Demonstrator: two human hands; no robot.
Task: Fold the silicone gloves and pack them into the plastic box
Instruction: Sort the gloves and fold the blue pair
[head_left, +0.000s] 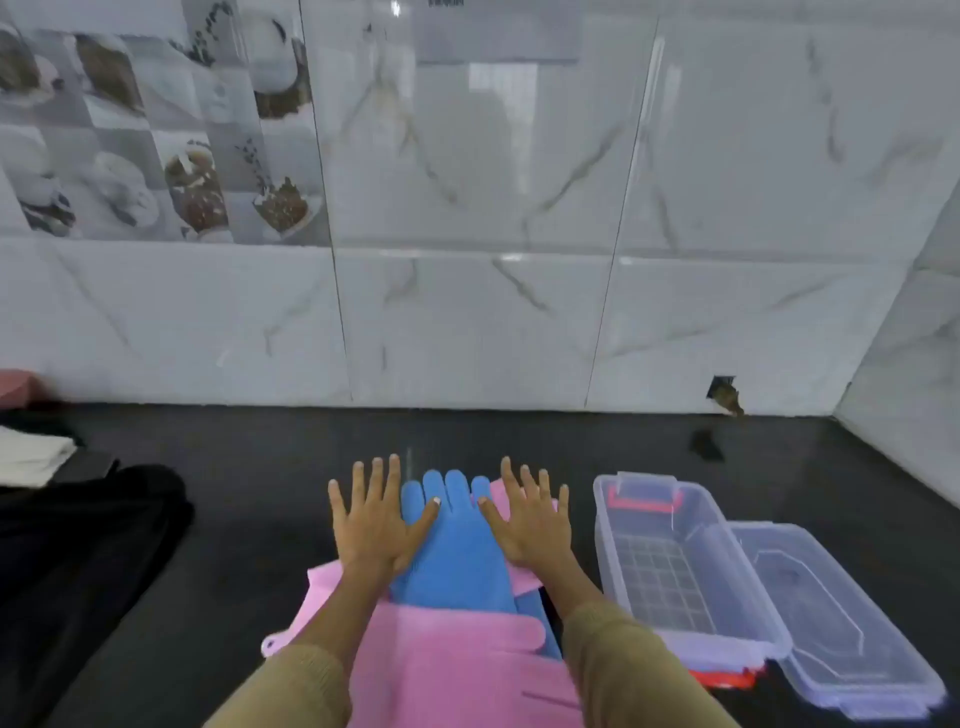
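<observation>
— So, what is in the clear plastic box (685, 561)?
— Nothing; its lid (836, 618) lies beside.
— And the hands?
— Left hand (371, 525) and right hand (535, 519) flat, fingers spread wide, pressing the blue silicone glove (457, 551) upon pink silicone gloves (457, 670), gripping nothing.

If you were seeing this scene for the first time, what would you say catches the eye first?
Both hands, the left hand and right hand, lie spread flat either side of a bright blue glove on the dark counter. Pink gloves lie under and in front of it. To the right stands an open clear plastic box, its lid lying beside it.
</observation>
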